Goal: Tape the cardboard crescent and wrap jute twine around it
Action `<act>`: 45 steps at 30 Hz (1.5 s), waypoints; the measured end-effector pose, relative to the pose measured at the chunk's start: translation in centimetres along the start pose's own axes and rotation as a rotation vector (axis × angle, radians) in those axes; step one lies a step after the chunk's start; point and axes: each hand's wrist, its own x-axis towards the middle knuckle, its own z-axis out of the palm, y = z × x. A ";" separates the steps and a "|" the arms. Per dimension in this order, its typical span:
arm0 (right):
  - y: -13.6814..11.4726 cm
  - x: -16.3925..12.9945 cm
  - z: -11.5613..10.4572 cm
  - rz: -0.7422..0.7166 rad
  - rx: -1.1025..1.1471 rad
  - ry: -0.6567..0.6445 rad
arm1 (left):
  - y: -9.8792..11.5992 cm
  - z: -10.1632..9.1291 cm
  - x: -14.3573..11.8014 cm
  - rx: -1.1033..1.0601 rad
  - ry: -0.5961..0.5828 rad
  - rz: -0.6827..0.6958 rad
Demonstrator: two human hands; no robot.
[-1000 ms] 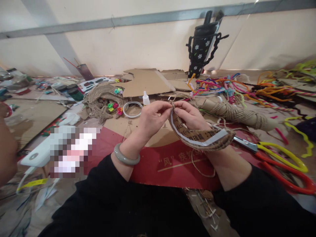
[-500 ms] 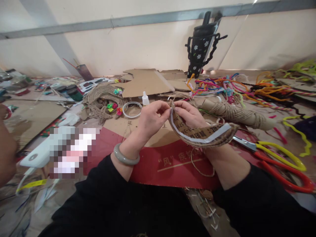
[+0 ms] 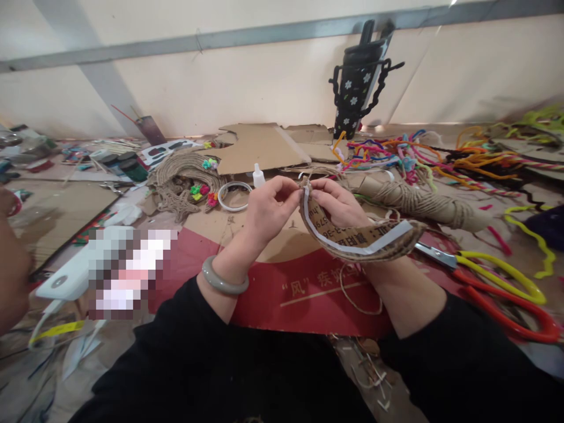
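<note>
Centre frame: left hand (image 3: 268, 211) and right hand (image 3: 337, 202) pinch jute twine onto curved cardboard strip (image 3: 356, 239)'s upper end. Wrapping step; next needs tight, even turns.

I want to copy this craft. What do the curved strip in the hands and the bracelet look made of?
The curved strip: seemingly brown printed cardboard, matte, white tape along one edge, jute-like twine on its outside. The bracelet: smooth, glossy grey-green, possibly jade or glass.

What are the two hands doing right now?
Left hand: closed, pinching the top end of the curved cardboard strip.
Right hand: closed, gripping the same strip beside it.
</note>
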 end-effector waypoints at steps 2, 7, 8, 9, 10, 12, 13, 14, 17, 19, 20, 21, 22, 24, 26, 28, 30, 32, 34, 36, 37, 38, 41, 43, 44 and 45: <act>0.0 0.0 0.0 -0.009 0.017 -0.004 | -0.1 0.1 0.0 -0.041 -0.005 -0.046; 0.2 0.1 0.1 -0.024 0.037 -0.010 | -0.4 0.3 -0.1 -0.141 0.010 -0.073; 0.2 0.1 0.1 -0.022 0.046 -0.007 | -0.4 0.3 -0.1 -0.140 0.017 -0.052; 0.2 0.2 0.1 -0.018 0.054 -0.005 | -0.4 0.3 -0.1 -0.129 0.024 -0.023; 0.3 0.2 0.1 -0.016 0.059 -0.002 | -0.4 0.3 -0.1 -0.110 0.028 0.013; 0.3 0.3 0.2 -0.019 0.066 0.004 | -0.4 0.2 -0.2 -0.061 0.033 0.087; 0.4 0.3 0.2 -0.023 0.071 0.007 | -0.3 0.2 -0.2 -0.039 0.035 0.119; 0.4 0.3 0.2 -0.028 0.076 0.010 | -0.3 0.1 -0.2 -0.022 0.035 0.146; 0.4 0.3 0.1 -0.028 0.072 0.013 | -0.1 0.0 -0.1 -0.001 0.028 0.198; 0.3 0.3 0.1 -0.031 0.044 0.024 | 0.1 0.0 -0.1 0.004 0.018 0.212; 0.3 0.3 0.0 -0.034 0.025 0.029 | 0.2 0.0 -0.1 0.006 0.014 0.211; 0.3 0.3 0.0 -0.035 0.010 0.032 | 0.3 0.0 -0.1 0.007 0.011 0.204; 0.2 0.3 0.0 -0.036 -0.001 0.034 | 0.4 0.0 -0.1 0.005 0.008 0.192; 0.1 0.2 0.0 -0.036 -0.009 0.031 | 0.5 0.0 -0.1 -0.017 0.001 0.154; 0.1 0.2 0.0 -0.034 -0.001 0.030 | 0.5 0.0 -0.1 -0.057 -0.011 0.099; 0.1 0.2 0.1 -0.030 0.006 0.029 | 0.6 0.0 -0.1 -0.111 -0.025 0.023; 0.2 0.2 0.2 -0.026 0.018 0.022 | 0.6 0.0 0.0 -0.182 -0.047 -0.058; 0.3 0.2 0.3 -0.021 0.033 0.013 | 0.7 0.0 0.1 -0.270 -0.078 -0.134; 0.3 0.1 0.4 -0.017 0.048 0.009 | 0.7 0.0 0.3 -0.351 -0.105 -0.203; 0.3 0.0 0.5 -0.013 0.060 0.010 | 0.8 0.0 0.4 -0.406 -0.118 -0.268; 0.3 0.0 0.6 -0.009 0.066 0.009 | 0.8 0.0 0.4 -0.427 -0.121 -0.298; 0.2 0.0 0.6 -0.006 0.070 0.007 | 0.8 0.0 0.5 -0.447 -0.121 -0.326; 0.1 0.0 0.5 -0.009 0.066 0.003 | 0.7 0.1 0.5 -0.502 -0.112 -0.411; 0.1 -0.1 0.4 -0.019 0.043 0.003 | 0.6 0.1 0.5 -0.516 -0.101 -0.465; 0.0 -0.1 0.4 -0.023 0.031 0.003 | 0.6 0.1 0.5 -0.517 -0.098 -0.489; 0.0 -0.1 0.4 -0.025 0.020 0.005 | 0.6 0.1 0.5 -0.520 -0.098 -0.511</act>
